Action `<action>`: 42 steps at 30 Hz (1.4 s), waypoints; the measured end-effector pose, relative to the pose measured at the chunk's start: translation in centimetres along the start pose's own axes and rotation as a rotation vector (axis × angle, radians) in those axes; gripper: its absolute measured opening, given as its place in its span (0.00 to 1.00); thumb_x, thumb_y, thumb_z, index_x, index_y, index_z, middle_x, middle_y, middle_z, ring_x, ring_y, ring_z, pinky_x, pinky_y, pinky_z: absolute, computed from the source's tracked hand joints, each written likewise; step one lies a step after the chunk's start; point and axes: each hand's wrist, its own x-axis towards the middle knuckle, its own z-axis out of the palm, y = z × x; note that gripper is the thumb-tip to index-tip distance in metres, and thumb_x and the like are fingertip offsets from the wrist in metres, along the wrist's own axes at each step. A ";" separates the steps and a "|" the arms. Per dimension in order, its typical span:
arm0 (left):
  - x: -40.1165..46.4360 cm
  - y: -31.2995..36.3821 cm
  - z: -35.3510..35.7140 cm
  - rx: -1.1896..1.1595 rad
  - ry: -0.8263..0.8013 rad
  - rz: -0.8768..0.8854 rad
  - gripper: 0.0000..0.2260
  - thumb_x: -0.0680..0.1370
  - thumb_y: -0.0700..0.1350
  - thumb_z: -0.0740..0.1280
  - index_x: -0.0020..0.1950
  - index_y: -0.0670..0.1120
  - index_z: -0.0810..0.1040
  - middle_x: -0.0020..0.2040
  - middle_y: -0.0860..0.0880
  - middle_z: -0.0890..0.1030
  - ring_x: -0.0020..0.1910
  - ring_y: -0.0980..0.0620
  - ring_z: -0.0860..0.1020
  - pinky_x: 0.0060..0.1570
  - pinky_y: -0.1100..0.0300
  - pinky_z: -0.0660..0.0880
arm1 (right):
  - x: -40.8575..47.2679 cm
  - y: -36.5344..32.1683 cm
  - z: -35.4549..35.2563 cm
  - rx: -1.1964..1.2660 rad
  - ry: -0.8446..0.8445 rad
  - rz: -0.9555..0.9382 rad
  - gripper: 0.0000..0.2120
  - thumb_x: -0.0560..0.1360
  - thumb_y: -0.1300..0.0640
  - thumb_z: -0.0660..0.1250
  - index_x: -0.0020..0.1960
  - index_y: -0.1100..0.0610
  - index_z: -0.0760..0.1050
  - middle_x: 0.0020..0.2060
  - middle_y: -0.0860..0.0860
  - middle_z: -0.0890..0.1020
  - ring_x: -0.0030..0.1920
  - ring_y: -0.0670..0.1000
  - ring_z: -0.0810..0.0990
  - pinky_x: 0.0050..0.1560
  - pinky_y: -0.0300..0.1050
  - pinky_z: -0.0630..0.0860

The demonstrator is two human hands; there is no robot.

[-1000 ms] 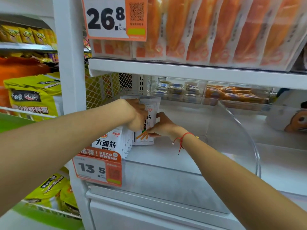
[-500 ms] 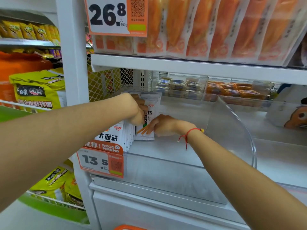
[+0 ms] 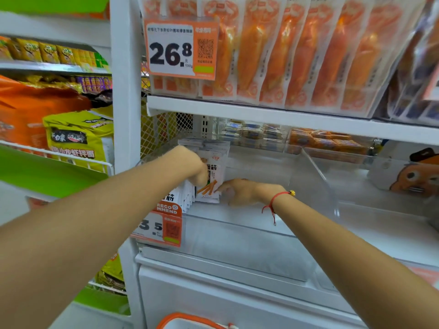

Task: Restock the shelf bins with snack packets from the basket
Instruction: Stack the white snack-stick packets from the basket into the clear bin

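A row of white snack packets [image 3: 213,176] with black characters and orange sticks printed on them stands upright at the left end of a clear plastic shelf bin [image 3: 249,243]. My left hand [image 3: 194,169] grips the top of the rear packets, holding them upright. My right hand [image 3: 240,192] is low in the bin, its fingertips touching the bottom right edge of the packets; how its fingers lie is blurred. The orange rim of the basket [image 3: 190,320] shows at the bottom edge.
An orange price tag [image 3: 164,230] hangs on the bin's front left. A clear divider [image 3: 318,176] closes the bin on the right. Above, a shelf board [image 3: 285,121] carries orange packets [image 3: 297,55]. Yellow bags [image 3: 78,138] fill the left rack.
The view has tilted down, bringing the basket rim into sight. My right hand has slid lower and a little right along the packets' base. My left hand stays on the packets.
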 end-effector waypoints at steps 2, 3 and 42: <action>-2.8 0.5 -0.4 -0.130 0.108 0.083 0.23 0.82 0.42 0.52 0.77 0.49 0.57 0.77 0.46 0.57 0.75 0.45 0.57 0.72 0.51 0.59 | -2.1 -0.3 -0.3 0.016 0.088 -0.016 0.21 0.78 0.60 0.60 0.70 0.53 0.68 0.68 0.53 0.71 0.67 0.56 0.70 0.66 0.47 0.68; -4.1 0.7 -0.2 -0.227 0.184 0.121 0.23 0.81 0.42 0.53 0.77 0.51 0.59 0.77 0.46 0.58 0.74 0.45 0.59 0.70 0.52 0.60 | -3.3 -0.5 -0.5 0.019 0.145 -0.027 0.19 0.78 0.59 0.61 0.69 0.53 0.70 0.66 0.53 0.73 0.65 0.56 0.72 0.65 0.48 0.70; -13.2 21.9 39.1 -1.052 -0.011 -0.422 0.23 0.78 0.45 0.64 0.71 0.39 0.65 0.66 0.41 0.72 0.64 0.42 0.72 0.61 0.50 0.71 | -19.4 -2.2 39.6 0.344 0.022 0.518 0.23 0.75 0.47 0.67 0.63 0.61 0.68 0.62 0.55 0.71 0.67 0.58 0.67 0.63 0.52 0.71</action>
